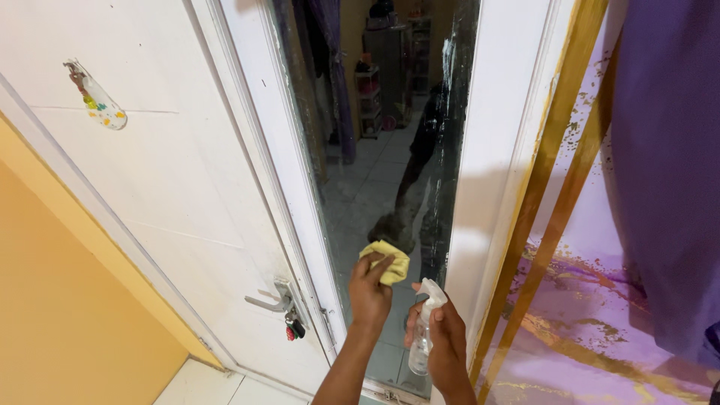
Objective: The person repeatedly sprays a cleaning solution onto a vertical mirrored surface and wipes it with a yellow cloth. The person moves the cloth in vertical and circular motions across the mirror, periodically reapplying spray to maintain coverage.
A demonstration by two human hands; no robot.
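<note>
Low in frame, left hand (370, 289) presses yellow cloth (387, 259) on streaky mirror (390, 172); right hand (442, 337) grips spray bottle (424, 326); upper glass looks unwiped.

Tall mirror panel between a door on the left and a curtain on the right

The left hand (370, 292) presses a cloth (387, 259) against the lower part of the mirror (375, 150); the right hand (446, 345), just right of it and nearer, holds a spray bottle (424, 330) in front of the mirror. The door (165, 165) stands left of the mirror, its handle (271, 301) low with keys (294, 328) under it. The curtain (667, 165) hangs at far right
</note>
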